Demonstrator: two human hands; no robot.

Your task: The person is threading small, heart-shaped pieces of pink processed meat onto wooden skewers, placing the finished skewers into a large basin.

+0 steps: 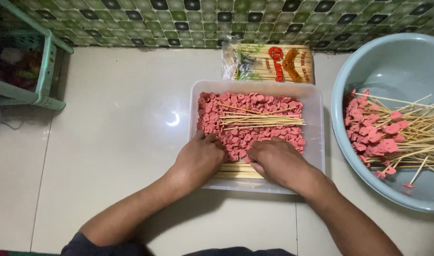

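Note:
A clear plastic tub (pixel 316 123) on the floor holds many pink sausage slices (pixel 255 106) with loose bamboo skewers (pixel 259 119) lying across them. Both hands reach into the tub's near side. My left hand (pixel 200 159) rests palm down on the slices, fingers curled. My right hand (pixel 276 161) is beside it, fingers tucked under among slices and a bundle of skewers (pixel 233 169) at the tub's front. What the fingers grip is hidden.
A pale blue basin (pixel 392 71) at the right holds several skewers threaded with pink slices (pixel 383 132). A packet of bamboo skewers (pixel 269 62) lies against the green tiled wall. A green plastic rack (pixel 46 66) stands at the far left.

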